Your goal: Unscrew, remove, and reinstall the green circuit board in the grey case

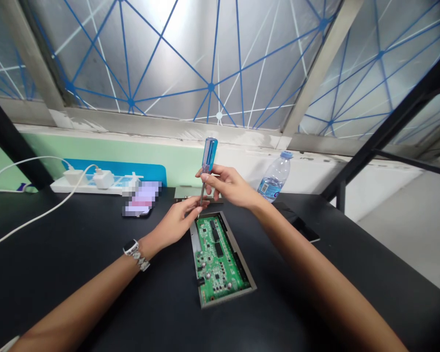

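A screwdriver (209,155) with a clear blue handle stands nearly upright, leaning a little, its tip down at the far left corner of a green circuit board (209,249). The board lies in a shallow metal case (246,269) on the black table. My right hand (229,186) is closed on the lower end of the handle, thumb and fingers pinched around it. Lower down, my left hand (178,220) has its thumb and fingers closed about the shaft, close above the board. The fingers of the left hand hide the corner beneath, and a screw there cannot be made out.
Behind the hands lies a flat metal panel (183,192). A water bottle (275,177) and a dark tablet-like device (297,222) are to the right. At the left are a phone (143,198), a white power strip (64,186) with chargers, and a white cable (40,220).
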### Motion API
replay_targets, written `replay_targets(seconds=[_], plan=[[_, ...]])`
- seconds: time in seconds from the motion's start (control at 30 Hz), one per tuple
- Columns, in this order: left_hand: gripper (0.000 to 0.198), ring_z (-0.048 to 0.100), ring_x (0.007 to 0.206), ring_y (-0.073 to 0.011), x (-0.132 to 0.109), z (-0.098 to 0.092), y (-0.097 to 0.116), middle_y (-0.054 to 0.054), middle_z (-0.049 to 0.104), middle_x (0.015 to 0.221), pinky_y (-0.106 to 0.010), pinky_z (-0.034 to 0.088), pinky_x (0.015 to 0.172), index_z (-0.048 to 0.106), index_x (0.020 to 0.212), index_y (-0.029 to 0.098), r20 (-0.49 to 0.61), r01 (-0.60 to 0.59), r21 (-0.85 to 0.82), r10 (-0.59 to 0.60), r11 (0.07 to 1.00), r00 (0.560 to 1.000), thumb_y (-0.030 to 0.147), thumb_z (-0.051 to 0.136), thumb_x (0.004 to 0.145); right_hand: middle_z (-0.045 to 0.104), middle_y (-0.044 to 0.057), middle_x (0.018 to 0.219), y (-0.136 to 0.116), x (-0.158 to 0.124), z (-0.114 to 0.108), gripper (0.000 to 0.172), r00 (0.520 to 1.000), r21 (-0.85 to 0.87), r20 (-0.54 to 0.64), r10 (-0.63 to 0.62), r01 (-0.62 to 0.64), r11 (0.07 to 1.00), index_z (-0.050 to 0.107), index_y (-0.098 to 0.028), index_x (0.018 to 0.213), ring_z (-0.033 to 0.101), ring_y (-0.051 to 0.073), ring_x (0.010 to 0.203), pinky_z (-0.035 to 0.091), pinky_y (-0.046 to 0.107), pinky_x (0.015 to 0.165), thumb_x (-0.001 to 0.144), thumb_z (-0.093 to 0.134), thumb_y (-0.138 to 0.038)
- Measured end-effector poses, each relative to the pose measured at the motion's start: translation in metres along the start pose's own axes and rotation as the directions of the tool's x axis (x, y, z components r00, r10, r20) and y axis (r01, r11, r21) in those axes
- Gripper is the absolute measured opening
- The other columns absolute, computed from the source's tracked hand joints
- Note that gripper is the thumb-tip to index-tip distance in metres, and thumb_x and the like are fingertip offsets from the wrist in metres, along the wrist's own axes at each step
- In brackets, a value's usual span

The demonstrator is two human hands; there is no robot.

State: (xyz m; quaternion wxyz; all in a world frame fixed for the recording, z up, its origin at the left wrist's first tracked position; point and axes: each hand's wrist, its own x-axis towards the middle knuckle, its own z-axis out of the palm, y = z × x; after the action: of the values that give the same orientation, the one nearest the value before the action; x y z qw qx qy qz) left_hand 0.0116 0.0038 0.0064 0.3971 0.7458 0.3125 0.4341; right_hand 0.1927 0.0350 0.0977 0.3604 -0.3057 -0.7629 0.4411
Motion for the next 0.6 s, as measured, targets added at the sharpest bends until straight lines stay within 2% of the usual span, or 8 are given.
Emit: replay_targets(seconds=[0.13,0.23,0.33,0.43,0.6], plan=[[0.035,0.067,0.113,-0.023,0.002,0.002,0.001,-0.012,0.068,0.126,-0.04,0.048,0.104,0.061,0.128,0.016,0.005,0.027,-0.05,-0.027,0.998,1.0,0.029,0.048,0.099,0.059,0.001,0.078,-0.001,0.0,0.0,0.034,0.999,0.049,0.033,-0.016,0.014,0.999,0.062,-0.017,0.115,0.056,0.011,0.063,0.049,0.022,0.05,0.091,0.059,-0.04],[0.033,0.069,0.108,-0.0237,0.001,0.002,-0.001,-0.012,0.07,0.122,-0.04,0.051,0.101,0.063,0.125,0.016,-0.019,0.047,-0.066,-0.048,0.997,0.999,0.031,0.051,0.097,0.064,0.003,0.092,0.004,-0.002,0.004,0.038,0.999,0.004,-0.05,0.0,0.0,1.0,0.06,-0.019,0.113,0.06,0.012,0.067,0.049,0.022,0.05,0.083,0.069,-0.04],[0.033,0.07,0.106,-0.0249,0.0,0.003,-0.001,-0.011,0.073,0.117,-0.04,0.052,0.1,0.066,0.121,0.014,-0.064,0.056,-0.067,-0.06,0.996,0.996,0.031,0.054,0.095,0.067,0.003,0.079,0.011,-0.003,0.009,0.031,0.994,-0.082,-0.1,0.051,-0.06,0.995,0.06,-0.017,0.092,0.062,0.013,0.062,0.05,0.024,0.051,0.078,0.075,-0.041],[0.032,0.071,0.104,-0.0256,-0.001,0.005,-0.001,-0.01,0.075,0.114,-0.041,0.053,0.098,0.069,0.118,0.014,-0.114,0.059,-0.032,-0.062,0.998,0.992,0.03,0.056,0.094,0.067,0.004,0.066,0.013,-0.004,0.011,0.03,0.99,-0.083,-0.1,0.097,-0.106,0.991,0.059,-0.015,0.075,0.064,0.014,0.058,0.052,0.028,0.056,0.079,0.073,-0.042],[0.029,0.071,0.103,-0.0274,-0.001,0.006,0.0,-0.007,0.077,0.11,-0.041,0.054,0.095,0.074,0.111,0.017,-0.174,0.076,0.021,-0.071,0.997,0.982,0.033,0.059,0.092,0.07,0.006,0.068,0.008,-0.007,0.011,0.027,0.993,-0.084,-0.074,0.096,-0.102,0.991,0.065,-0.013,0.077,0.067,0.016,0.061,0.053,0.028,0.058,0.08,0.073,-0.039]])
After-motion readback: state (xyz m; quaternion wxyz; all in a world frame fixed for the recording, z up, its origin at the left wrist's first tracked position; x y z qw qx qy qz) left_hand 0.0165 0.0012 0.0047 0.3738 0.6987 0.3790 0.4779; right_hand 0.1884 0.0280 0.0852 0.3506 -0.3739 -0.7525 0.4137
